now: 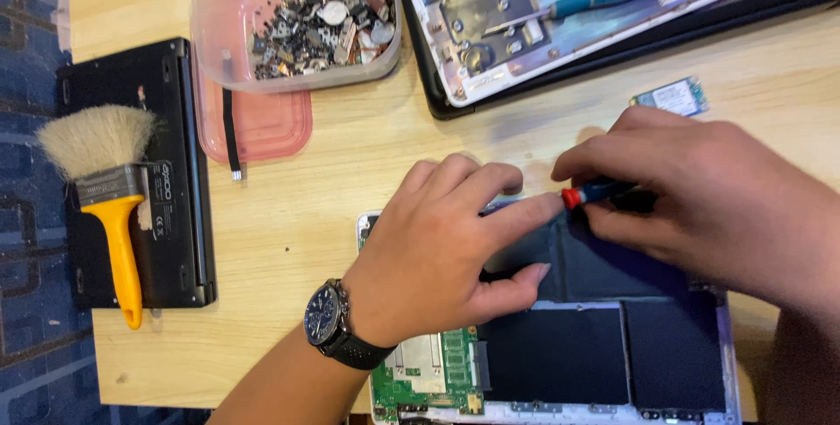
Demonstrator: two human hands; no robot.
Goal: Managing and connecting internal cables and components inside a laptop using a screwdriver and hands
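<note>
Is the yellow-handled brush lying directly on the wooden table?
No, the yellow-handled brush lies on a closed black laptop, which itself rests on the wooden table.

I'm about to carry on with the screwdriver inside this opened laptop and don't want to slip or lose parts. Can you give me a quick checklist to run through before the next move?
1. Right hand grips the small screwdriver: ok.
2. Left hand steadies on the black battery pack: ok.
3. Screwdriver tip seated in a screw: cannot tell, the hand hides it.
4. Clear tub of small parts within reach, upright and open: ok.
5. Loose small card lies on the table near the right hand, could be knocked: not ok.
6. Green circuit board exposed beside the left wrist: not ok, keep the watch clear of it.
</note>
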